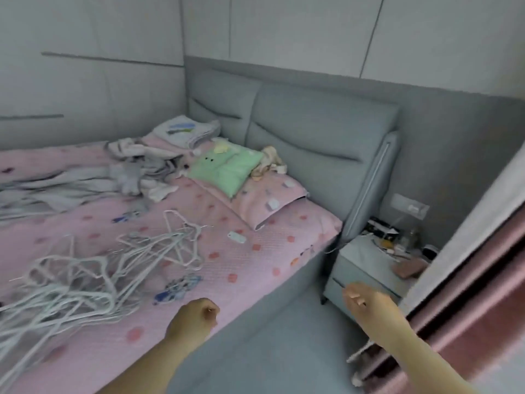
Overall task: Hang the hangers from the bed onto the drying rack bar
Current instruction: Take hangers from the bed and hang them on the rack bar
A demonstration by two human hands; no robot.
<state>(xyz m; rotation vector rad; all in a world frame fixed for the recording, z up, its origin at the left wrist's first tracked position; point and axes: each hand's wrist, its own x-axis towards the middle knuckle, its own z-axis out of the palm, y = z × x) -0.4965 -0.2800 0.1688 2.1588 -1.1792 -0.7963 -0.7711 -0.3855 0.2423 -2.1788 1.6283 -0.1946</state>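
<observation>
1. Hangers: white, thin, in a tangled heap on the left part of the bed, lying on its pink spotted sheet; a few lie looser toward the middle.
2. Clothes heap: grey and white, crumpled, behind the hangers, near the headboard.
3. Green pillow: rests on a pink pillow against the grey headboard.
4. Left grip: clenched into a fist, grasping nothing, above the bed's near edge, apart from the hangers.
5. Right grip: released, fingers loosely bent, grasping nothing, above the floor in front of the nightstand.
6. Nightstand: grey, beside the bed; small clutter on top, too blurred to name.
7. Curtain: pink, far right.
</observation>
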